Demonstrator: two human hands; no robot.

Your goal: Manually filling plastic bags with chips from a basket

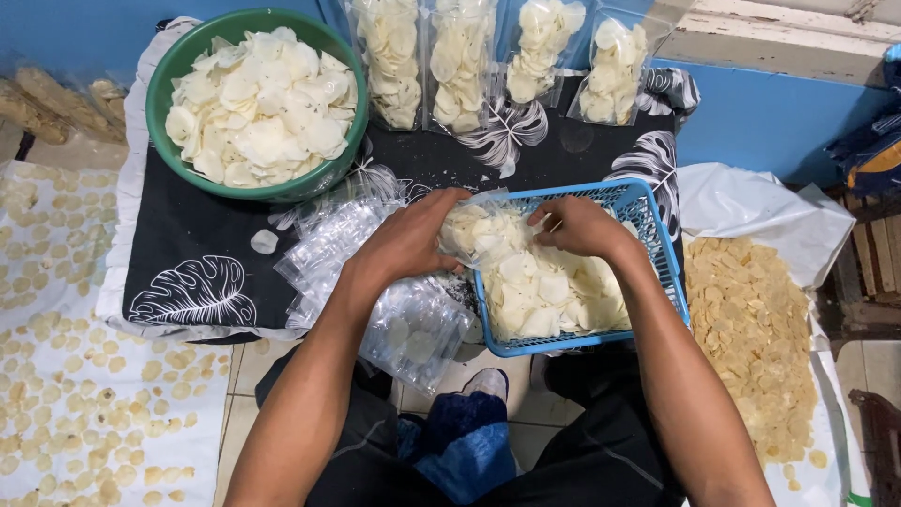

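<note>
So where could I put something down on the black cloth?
Bare black leaf-print cloth lies below the green plastic bowl, and between the standing filled clear bags and the blue plastic basket. The heap of empty clear bags crowds the middle.

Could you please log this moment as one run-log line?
left hand: holds clear bag | right hand: in blue basket of white chips | green bowl: full

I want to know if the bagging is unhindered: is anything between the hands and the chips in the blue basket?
Nothing visible. The left hand holds a clear bag open at the blue basket rim, and the right hand rests directly on the white chips inside it.
</note>
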